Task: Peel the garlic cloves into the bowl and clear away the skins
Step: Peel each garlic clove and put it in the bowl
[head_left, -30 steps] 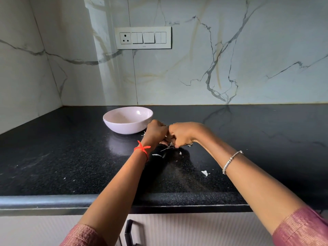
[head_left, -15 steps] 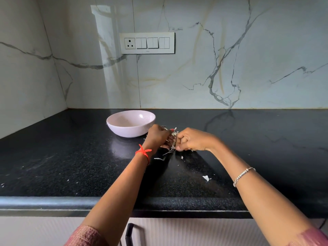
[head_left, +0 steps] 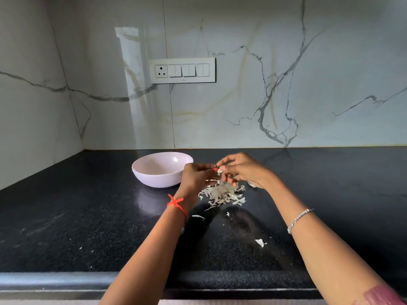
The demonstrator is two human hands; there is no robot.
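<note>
Garlic skins (head_left: 222, 193) heaped on the counter (head_left: 88, 216) directly beneath your hands; left hand (head_left: 196, 176) and right hand (head_left: 244, 170) pinch together on one small pale scrap, likely skin, with the bowl (head_left: 161, 169) nearer your left.

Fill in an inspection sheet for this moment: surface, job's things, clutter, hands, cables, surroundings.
Surface: black speckled counter, glossy.
Job's things: white bowl left of the hands, contents unclear; heap of garlic skins on the counter below the hands.
Clutter: stray skin flakes, one at, another at.
Hands: left hand and right hand meet above the heap, pinching a small piece too tiny to identify.
Cables: nothing seen.
Surroundings: marble wall with switch panel.
</note>
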